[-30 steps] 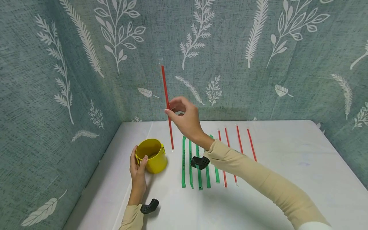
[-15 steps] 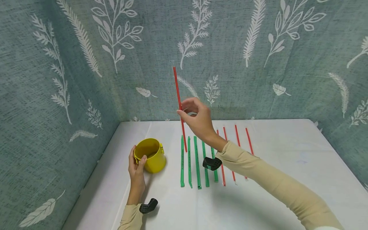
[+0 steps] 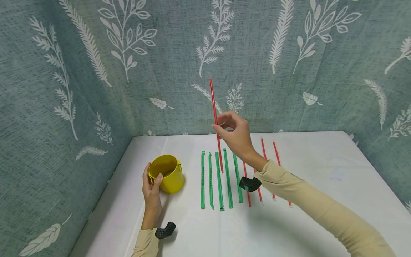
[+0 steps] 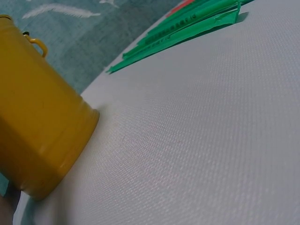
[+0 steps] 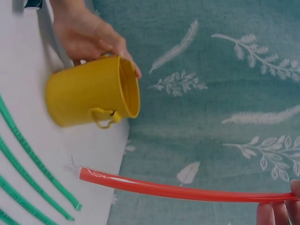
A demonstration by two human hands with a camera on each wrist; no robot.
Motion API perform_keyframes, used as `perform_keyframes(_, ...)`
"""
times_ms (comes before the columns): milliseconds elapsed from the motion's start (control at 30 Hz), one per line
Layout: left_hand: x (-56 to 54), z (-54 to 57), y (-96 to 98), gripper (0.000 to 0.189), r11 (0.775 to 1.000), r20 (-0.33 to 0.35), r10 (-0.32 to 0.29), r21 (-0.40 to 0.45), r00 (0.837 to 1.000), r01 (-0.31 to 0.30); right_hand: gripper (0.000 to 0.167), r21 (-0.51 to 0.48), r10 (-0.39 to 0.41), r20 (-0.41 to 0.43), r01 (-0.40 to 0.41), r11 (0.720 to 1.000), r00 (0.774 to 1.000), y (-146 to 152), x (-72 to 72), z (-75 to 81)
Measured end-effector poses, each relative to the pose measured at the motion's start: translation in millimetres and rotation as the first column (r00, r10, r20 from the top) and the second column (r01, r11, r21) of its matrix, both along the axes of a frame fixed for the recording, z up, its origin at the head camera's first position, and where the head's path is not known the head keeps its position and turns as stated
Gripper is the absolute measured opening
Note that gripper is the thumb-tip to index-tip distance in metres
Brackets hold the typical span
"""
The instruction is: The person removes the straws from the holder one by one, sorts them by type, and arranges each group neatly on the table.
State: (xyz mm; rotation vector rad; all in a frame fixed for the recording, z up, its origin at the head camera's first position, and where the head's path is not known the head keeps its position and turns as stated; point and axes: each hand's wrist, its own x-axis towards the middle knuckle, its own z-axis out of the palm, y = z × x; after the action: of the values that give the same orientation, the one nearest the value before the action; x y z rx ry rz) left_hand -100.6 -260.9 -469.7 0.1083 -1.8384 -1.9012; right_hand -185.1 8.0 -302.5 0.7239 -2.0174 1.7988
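Note:
My right hand (image 3: 236,134) pinches a red straw (image 3: 213,96) in a clear wrapper between thumb and fingers, held nearly upright above the table. In the right wrist view the straw's wrapped end (image 5: 89,175) points toward a yellow bucket (image 5: 93,93). My left hand (image 3: 152,192) grips the bucket's left side, thumb over the rim and fingers around the outside. The bucket stands upright on the table, and small loop handles show on its sides. In the left wrist view the bucket's wall (image 4: 37,108) fills the left, and little of the hand shows.
Several green paper-wrapped straws (image 3: 202,180) lie side by side in the middle of the white table (image 3: 321,171). To their right lie several red straws (image 3: 277,153), partly covered by my right forearm (image 3: 308,196). A patterned teal curtain (image 3: 179,46) hangs behind.
My right hand has moved to the right with the red straw, away from the bucket and over the green straws. The left hand stays on the bucket.

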Motion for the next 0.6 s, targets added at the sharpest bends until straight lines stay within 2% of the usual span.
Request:
perform_keyframes(100, -0.1, -0.2, -0.4, 0.062, 1.000, 0.000, 0.000, -0.004, 1.000, 0.000, 0.023, 0.026, -0.018, -0.001, 0.018, 0.999, 1.000, 7.4, 5.4, 2.0)
perform_keyframes(600, -0.3, -0.5, -0.5, 0.061, 1.000, -0.005, 0.003, 0.003, 1.000, -0.003, 0.023, 0.057, -0.066, 0.072, 0.062, 0.996, 0.995, 44.8, 5.4, -27.1)
